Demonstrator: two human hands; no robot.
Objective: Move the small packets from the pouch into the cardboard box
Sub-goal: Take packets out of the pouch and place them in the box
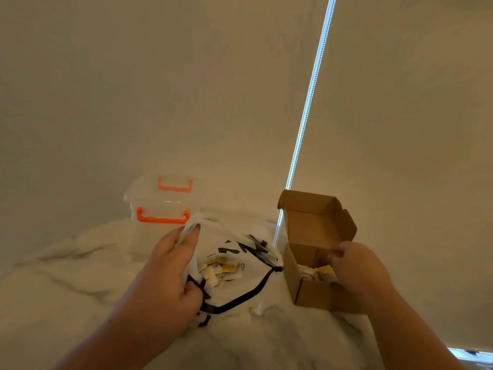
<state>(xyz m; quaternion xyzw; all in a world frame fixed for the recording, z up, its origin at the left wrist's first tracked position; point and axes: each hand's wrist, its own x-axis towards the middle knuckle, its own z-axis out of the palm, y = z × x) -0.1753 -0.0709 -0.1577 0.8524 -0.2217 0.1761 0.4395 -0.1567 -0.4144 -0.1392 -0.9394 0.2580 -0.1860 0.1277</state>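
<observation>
Yellow and white packets (pixel 221 272) are lying in a loose heap inside the mouth of the pouch (pixel 241 237), which is resting flat on the table (pixel 66 289) in the middle of the view. Others of them are already sitting in the box (pixel 312 292), just to the right of the pouch.

The left hand (pixel 170 265) is gripping the pouch at its left edge, fingers pinching the upper rim and thumb pressing the lower rim, so the opening is staying wide. A black cord (pixel 250 295) is running from under this hand across the white cloth toward the box.

The right hand (pixel 357 268) is hanging over the open top of the box with fingers curled down into it, touching or nearly touching the packets there; I cannot tell if it is holding one. The two hands are well apart, one on each thing.

The box lid (pixel 314 217) is standing up behind the opening. A clear tub (pixel 160 206) with orange handles is sitting behind the pouch, near the wall. A bead chain (pixel 306 102) is hanging down behind the box
</observation>
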